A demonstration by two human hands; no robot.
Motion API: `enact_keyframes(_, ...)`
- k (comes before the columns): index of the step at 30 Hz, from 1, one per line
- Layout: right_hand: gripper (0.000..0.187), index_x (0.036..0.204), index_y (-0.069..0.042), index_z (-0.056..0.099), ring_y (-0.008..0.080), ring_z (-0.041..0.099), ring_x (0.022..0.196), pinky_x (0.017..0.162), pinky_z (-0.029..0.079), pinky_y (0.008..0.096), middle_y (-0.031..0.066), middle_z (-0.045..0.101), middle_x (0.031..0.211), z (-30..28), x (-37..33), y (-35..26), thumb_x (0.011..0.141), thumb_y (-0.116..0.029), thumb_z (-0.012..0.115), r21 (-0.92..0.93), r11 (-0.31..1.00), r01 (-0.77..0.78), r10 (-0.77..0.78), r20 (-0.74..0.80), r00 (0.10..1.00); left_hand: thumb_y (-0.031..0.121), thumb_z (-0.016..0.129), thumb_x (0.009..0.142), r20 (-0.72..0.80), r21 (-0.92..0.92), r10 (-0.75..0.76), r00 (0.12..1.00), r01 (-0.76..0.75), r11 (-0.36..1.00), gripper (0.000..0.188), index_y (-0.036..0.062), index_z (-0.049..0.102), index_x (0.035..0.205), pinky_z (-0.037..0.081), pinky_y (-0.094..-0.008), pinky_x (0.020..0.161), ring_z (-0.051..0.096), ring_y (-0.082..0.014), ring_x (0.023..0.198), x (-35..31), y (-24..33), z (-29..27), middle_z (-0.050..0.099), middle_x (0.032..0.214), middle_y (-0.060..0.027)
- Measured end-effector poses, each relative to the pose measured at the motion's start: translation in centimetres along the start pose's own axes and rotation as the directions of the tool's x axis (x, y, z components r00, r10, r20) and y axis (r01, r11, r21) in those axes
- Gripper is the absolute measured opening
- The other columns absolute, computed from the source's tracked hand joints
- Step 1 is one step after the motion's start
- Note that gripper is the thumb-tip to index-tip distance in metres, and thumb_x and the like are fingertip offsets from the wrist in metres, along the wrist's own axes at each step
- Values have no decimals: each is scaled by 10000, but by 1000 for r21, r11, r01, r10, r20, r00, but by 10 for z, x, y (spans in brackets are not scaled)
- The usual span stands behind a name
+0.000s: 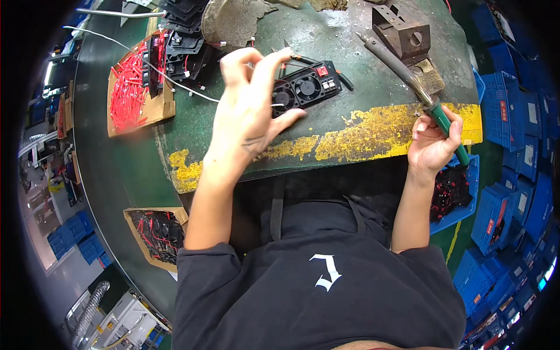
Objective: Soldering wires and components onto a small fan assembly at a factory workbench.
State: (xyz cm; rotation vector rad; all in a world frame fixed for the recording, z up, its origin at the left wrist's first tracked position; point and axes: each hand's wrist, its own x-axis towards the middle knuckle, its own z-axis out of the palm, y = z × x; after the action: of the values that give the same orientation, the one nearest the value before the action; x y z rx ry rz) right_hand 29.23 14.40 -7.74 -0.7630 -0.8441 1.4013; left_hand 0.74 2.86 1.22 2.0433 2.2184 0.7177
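Observation:
My left hand (248,96) hovers over a black two-fan unit (306,87) with a red part and small white connectors on its right end. Thumb and forefinger are spread, while the other fingers curl. A thin pale wire, looking like solder wire (140,55), runs in from the upper left and passes under this hand. Its free end pokes out between thumb and forefinger, over the fans; the grip itself is hidden. In my right hand (434,140), fingers wrap the green handle of a soldering iron (403,73), its tip pointing up and left, away from the unit.
Cutters (345,80) lie behind the fan unit. A metal stand (402,35) is at the far right. To the left are a cardboard box of red wires (129,93) and stacked black fan frames (184,49). A blue basket (454,219) sits below the right table edge.

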Motion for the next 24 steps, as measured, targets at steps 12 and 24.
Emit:
enact_keyframes(12, 367, 1035, -48, 586, 212, 563, 515, 439, 439, 273, 185, 663, 777, -3, -4, 0, 953, -393, 493, -12, 999, -31, 31, 44, 999, 113, 734, 806, -40, -22, 88, 995, -89, 996, 172, 56, 722, 968, 495, -327, 728, 624, -229, 790, -15, -29, -45, 690, 831, -86)
enact_keyframes(24, 324, 1003, -43, 562, 213, 552, 457, 376, 426, 253, 265, 662, 853, 8, -28, -37, 938, -352, 486, -137, 966, 217, -171, 289, 942, -108, 673, 740, -139, -230, 72, 988, -103, 968, 246, 6, 660, 958, 473, -310, 681, 567, -242, 736, -19, -1, -14, 545, 829, -94)
